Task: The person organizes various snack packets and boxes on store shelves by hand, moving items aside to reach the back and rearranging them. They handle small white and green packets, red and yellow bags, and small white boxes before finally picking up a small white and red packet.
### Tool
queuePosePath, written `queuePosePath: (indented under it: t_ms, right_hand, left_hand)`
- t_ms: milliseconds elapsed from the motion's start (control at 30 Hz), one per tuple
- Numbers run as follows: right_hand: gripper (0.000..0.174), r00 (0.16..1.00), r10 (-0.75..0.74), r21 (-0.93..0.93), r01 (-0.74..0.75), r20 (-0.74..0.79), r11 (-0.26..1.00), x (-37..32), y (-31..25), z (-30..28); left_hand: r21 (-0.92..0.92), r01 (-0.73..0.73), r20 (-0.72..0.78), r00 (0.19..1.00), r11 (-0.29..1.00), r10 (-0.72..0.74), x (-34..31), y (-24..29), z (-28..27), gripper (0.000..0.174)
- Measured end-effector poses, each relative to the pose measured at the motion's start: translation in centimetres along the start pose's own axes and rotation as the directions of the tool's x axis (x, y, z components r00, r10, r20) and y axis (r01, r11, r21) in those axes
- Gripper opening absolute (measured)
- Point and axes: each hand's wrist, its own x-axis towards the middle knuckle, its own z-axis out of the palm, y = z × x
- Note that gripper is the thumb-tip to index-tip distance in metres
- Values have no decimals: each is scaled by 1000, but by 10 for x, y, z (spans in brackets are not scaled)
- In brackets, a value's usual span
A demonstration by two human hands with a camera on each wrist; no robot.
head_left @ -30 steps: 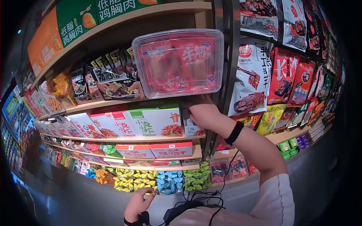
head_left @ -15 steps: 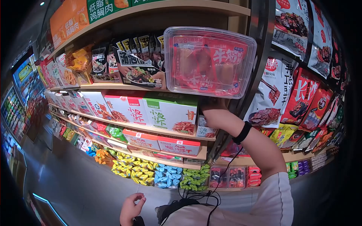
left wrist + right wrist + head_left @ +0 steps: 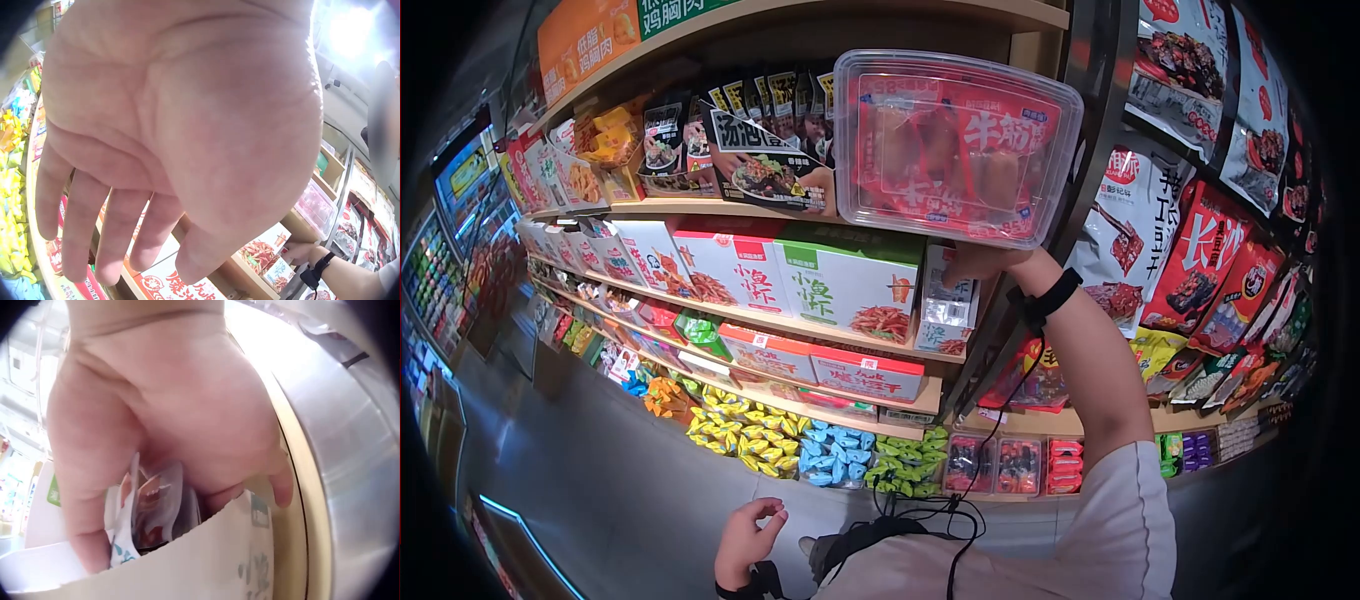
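Note:
My right hand [image 3: 980, 263] is down at the small white open-topped box [image 3: 941, 338] at the right end of the middle shelf. The right wrist view shows the hand [image 3: 169, 419] with thumb and fingers around shiny snack packets [image 3: 156, 509] standing in that box [image 3: 187, 553]. Part of the fingers is hidden behind the torn cardboard edge. In the head view a silvery packet [image 3: 950, 300] shows just below the hand. My left hand [image 3: 747, 540] hangs low in front of my body, holding nothing; its palm [image 3: 187, 125] and loose fingers fill the left wrist view.
Above the right hand, a clear plastic tub of red packets [image 3: 960, 150] juts out from the upper shelf. Left of the white box stands a green-topped carton [image 3: 850, 285]. A metal upright [image 3: 1090, 130] and hanging snack bags [image 3: 1135, 230] are to the right. Black cables [image 3: 940, 515] dangle near my body.
The view has shifted relative to the shelves. My right hand has moved up a little at the white box, and more of a packet shows under it. The left hand stays low and empty.

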Motion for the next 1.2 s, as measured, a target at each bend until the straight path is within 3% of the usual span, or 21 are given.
queuePosePath:
  t_ms: [67,200,267,400,467,500,567,667,800,867,1000,1067,1100,1133,1200]
  right_hand:
    - [41,996,-16,-3,16,-88,1000,-2,0,0]
    - [42,994,-9,11,10,-109,1000,-3,0,1]
    - [38,963,-117,0,121,-243,993,-5,5,12]
    - [30,966,-115,133,149,-230,980,1,20,30]
    - [23,846,-194,17,233,-497,972,3,27,41]
    - [23,845,-194,14,231,-499,973,1,27,37]
    - [21,945,-124,184,186,-303,965,-3,25,28]
    - [19,919,-50,278,170,-391,945,-12,14,29]
    - [21,831,-38,173,160,-556,972,-20,12,46]
    - [18,768,-114,-23,128,-630,991,-40,-3,36]
    - [16,826,17,35,3,-563,999,-71,-21,50]
    - [14,562,5,230,331,-827,915,-79,-25,66]
    - [13,563,101,384,411,-820,827,-88,-31,69]
    - [13,564,92,380,418,-821,825,-96,-33,72]
    - [14,378,133,308,452,-916,838,-121,-30,78]
  left_hand:
    - [23,6,22,1000,1000,-7,-1,-3,1,27]
    - [10,9,10,1000,1000,-9,-4,-2,5,27]
    - [6,-5,16,1000,1000,5,-6,-2,7,28]
    - [79,-22,66,998,997,17,-3,11,8,29]
    - [83,-46,82,996,996,39,0,12,10,30]
    - [82,-50,82,996,995,43,1,12,11,30]
    - [86,-57,93,994,995,49,1,12,13,31]
    - [78,-74,133,989,994,63,3,7,16,32]
    - [69,-92,140,987,993,82,2,1,21,32]
    - [66,-82,153,986,994,71,2,-1,24,32]
    - [42,-99,163,982,994,91,2,2,29,31]
    - [42,-169,162,974,985,161,2,2,32,31]
    - [35,-168,155,975,985,160,2,6,33,31]
    - [34,-144,173,976,989,136,1,12,33,30]
    - [34,-117,191,976,993,108,1,17,31,30]
